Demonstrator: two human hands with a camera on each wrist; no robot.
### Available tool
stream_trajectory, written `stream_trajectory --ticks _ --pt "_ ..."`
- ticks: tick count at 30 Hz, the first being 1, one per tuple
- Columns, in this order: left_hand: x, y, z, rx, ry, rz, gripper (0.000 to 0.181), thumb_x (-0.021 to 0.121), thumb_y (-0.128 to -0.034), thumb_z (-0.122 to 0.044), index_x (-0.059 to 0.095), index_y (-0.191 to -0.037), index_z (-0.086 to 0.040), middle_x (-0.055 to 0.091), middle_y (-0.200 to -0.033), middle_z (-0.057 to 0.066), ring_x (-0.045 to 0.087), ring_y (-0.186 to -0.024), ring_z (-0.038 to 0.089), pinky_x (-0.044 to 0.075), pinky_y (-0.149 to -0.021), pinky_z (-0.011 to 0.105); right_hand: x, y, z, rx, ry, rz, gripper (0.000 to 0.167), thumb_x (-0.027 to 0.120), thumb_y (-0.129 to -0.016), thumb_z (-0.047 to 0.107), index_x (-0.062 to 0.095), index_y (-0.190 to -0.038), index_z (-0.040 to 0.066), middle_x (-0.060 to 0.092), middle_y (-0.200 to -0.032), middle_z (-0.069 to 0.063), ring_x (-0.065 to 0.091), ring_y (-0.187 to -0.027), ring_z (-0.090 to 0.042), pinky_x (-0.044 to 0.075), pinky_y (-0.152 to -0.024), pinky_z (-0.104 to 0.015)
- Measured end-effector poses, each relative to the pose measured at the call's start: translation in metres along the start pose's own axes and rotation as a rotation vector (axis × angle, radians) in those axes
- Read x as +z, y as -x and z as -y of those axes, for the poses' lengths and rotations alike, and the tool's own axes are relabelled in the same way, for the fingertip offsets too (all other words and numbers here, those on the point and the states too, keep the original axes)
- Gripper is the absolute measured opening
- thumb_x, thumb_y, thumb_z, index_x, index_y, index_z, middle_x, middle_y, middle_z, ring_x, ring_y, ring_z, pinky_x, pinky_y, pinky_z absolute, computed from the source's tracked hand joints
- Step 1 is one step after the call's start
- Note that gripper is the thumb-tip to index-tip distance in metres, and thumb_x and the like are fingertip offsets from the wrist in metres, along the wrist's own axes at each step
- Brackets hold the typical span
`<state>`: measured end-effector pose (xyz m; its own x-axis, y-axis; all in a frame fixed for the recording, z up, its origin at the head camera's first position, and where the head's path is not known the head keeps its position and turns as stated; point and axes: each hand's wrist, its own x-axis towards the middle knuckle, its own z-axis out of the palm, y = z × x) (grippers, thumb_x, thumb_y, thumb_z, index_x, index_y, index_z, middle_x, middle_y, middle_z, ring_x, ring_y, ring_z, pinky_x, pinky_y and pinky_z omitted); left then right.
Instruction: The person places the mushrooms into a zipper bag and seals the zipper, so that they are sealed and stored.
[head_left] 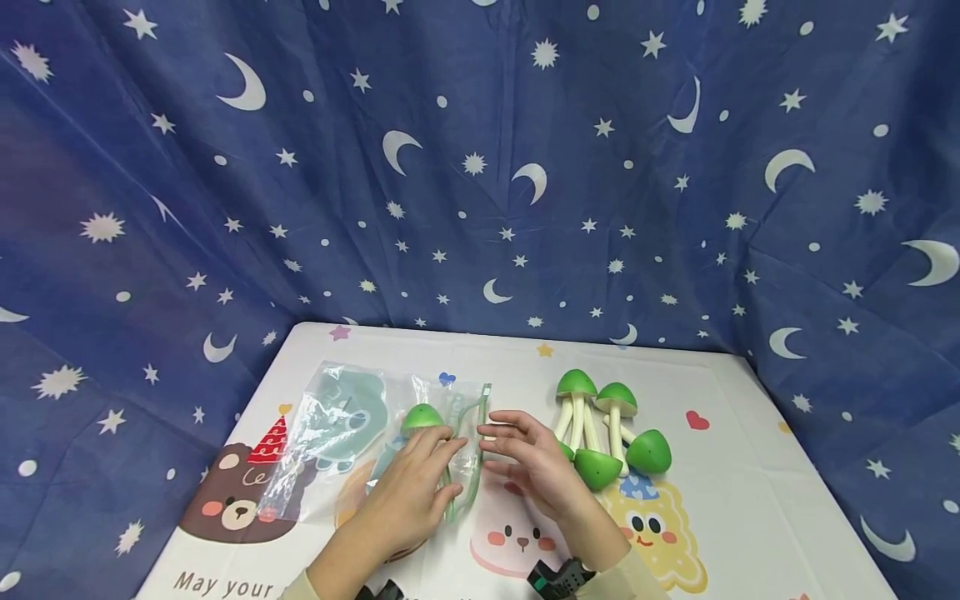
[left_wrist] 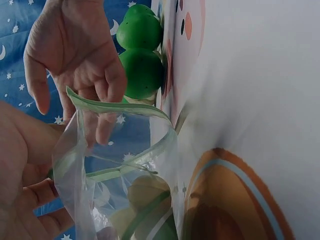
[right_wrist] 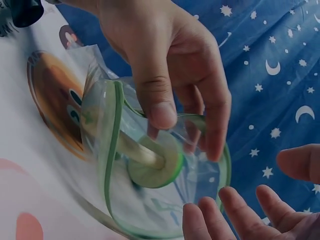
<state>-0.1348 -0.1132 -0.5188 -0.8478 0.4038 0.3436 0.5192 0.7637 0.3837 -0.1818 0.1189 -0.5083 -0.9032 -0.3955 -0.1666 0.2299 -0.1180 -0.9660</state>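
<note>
A clear zip bag [head_left: 303,471] with a green rim lies on the table, its mouth spread toward the right. Inside is a toy mushroom [right_wrist: 162,167] with a green cap and pale stem; the cap [head_left: 422,417] shows beyond the left hand in the head view. My left hand [head_left: 411,492] is at the bag's mouth, loosely bent, with thumb and fingers apart. Beside the rim, my right hand [head_left: 534,457] has its fingers spread and holds nothing. In the left wrist view, bag film partly covers the fingers of the right hand [left_wrist: 75,55].
Several more green mushrooms [head_left: 597,468] lie in a cluster right of the right hand. The white tablecloth [head_left: 750,467] carries cartoon prints. A dark blue star-and-moon curtain [head_left: 480,208] hangs behind and at both sides.
</note>
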Motion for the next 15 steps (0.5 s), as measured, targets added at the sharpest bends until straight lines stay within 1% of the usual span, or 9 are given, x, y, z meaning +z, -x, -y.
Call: stream_trajectory --ticks 3,5,8,10,15 --pt "0.0 0.0 0.001 -0.002 0.007 0.0 0.063 0.088 -0.0909 -0.024 0.063 -0.147 -0.013 0.059 -0.149 0.005 0.056 -0.139 0.023 0.052 -0.117 0.046 -0.002 0.006 0.003 -0.007 0.039 -0.048 0.05 0.064 -0.102 0.008 0.05 -0.149 0.0 0.058 -0.151 -0.029 0.066 -0.132 -0.037 0.063 -0.103 -0.047" --pt "0.001 0.0 0.001 -0.002 0.011 0.003 0.063 0.087 -0.0909 -0.024 0.062 -0.148 -0.012 0.059 -0.149 0.006 0.056 -0.14 0.024 0.052 -0.117 0.046 -0.003 0.01 0.005 -0.023 0.072 -0.085 0.048 0.066 -0.1 0.008 0.053 -0.147 0.002 0.059 -0.149 -0.028 0.066 -0.133 -0.039 0.063 -0.102 -0.048" --pt "0.002 0.0 0.002 0.003 0.014 -0.001 0.064 0.088 -0.0906 -0.023 0.062 -0.148 -0.011 0.059 -0.149 0.008 0.056 -0.139 0.024 0.052 -0.117 0.046 -0.004 0.014 0.006 -0.06 0.122 -0.134 0.049 0.069 -0.098 0.007 0.056 -0.145 0.001 0.061 -0.147 -0.028 0.065 -0.134 -0.044 0.064 -0.101 -0.05" --pt "0.003 0.0 0.002 0.01 0.015 -0.009 0.064 0.088 -0.0901 -0.022 0.062 -0.147 -0.011 0.06 -0.148 0.008 0.056 -0.139 0.024 0.052 -0.117 0.046 -0.006 0.016 0.006 -0.081 0.147 -0.162 0.049 0.072 -0.097 0.006 0.058 -0.144 0.001 0.062 -0.146 -0.029 0.065 -0.133 -0.043 0.064 -0.099 -0.049" --pt "0.003 0.0 0.002 0.013 0.012 -0.012 0.064 0.088 -0.0899 -0.022 0.062 -0.148 -0.012 0.06 -0.148 0.008 0.057 -0.138 0.024 0.051 -0.118 0.046 -0.011 0.021 0.008 -0.124 0.188 -0.199 0.049 0.072 -0.094 -0.001 0.06 -0.142 0.002 0.064 -0.144 -0.027 0.064 -0.132 -0.046 0.063 -0.095 -0.029"
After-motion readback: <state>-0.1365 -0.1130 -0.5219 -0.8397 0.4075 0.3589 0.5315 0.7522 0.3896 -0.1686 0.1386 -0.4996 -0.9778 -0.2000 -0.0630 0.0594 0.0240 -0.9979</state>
